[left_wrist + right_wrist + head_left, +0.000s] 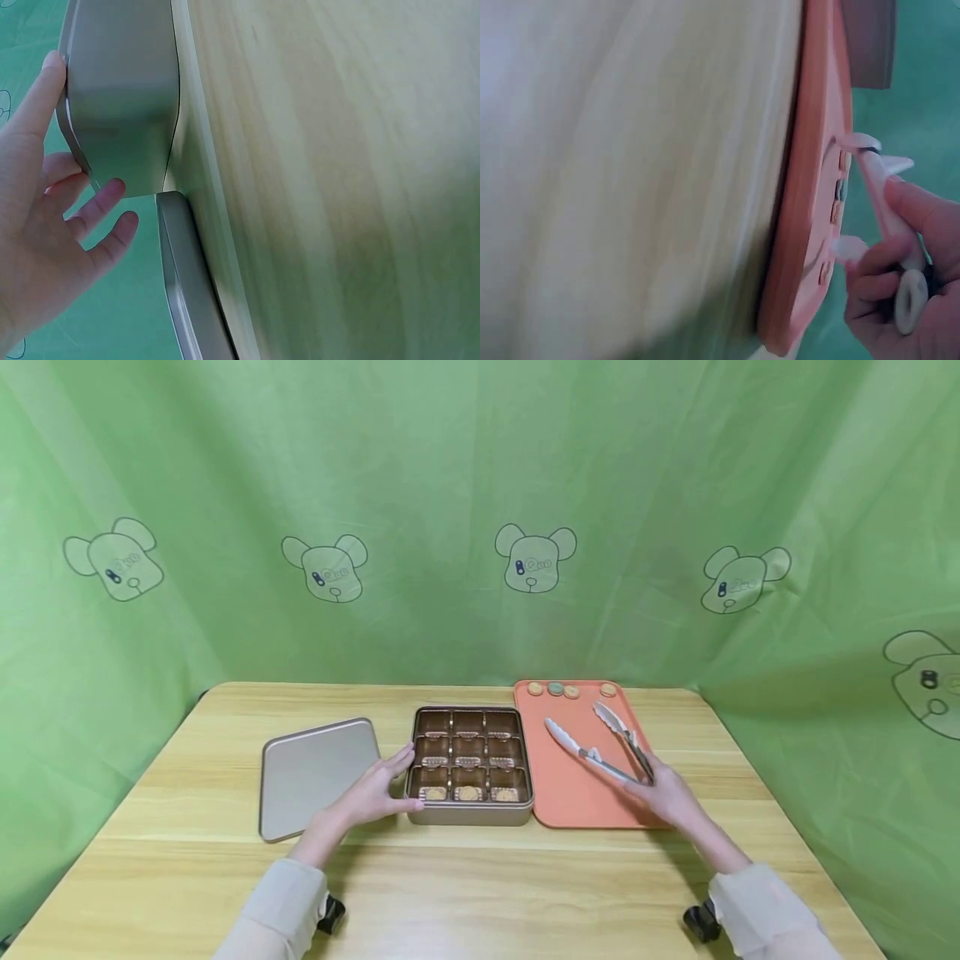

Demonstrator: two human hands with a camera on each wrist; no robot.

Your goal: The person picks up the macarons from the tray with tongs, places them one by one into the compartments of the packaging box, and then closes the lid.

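My right hand (670, 791) grips a pair of tongs (600, 762), whose two arms spread apart over the orange tray (585, 806). Nothing lies between the tong tips. At the tray's far edge are several small round cookies, among them a bluish-green cookie (556, 688) and a pale cookie (607, 690). My left hand (375, 789) touches the near left corner of a square tin (472, 814), thumb at the front rim and other fingers by the left side. A brown divided insert (468, 747) fills the tin; cookies (469, 793) sit in its front row.
A flat metal lid (318, 777) lies left of the tin, partly behind my left hand. The tray stands directly right of the tin. All rest on a wooden table (480, 885), with a green curtain (435, 468) behind and at the sides.
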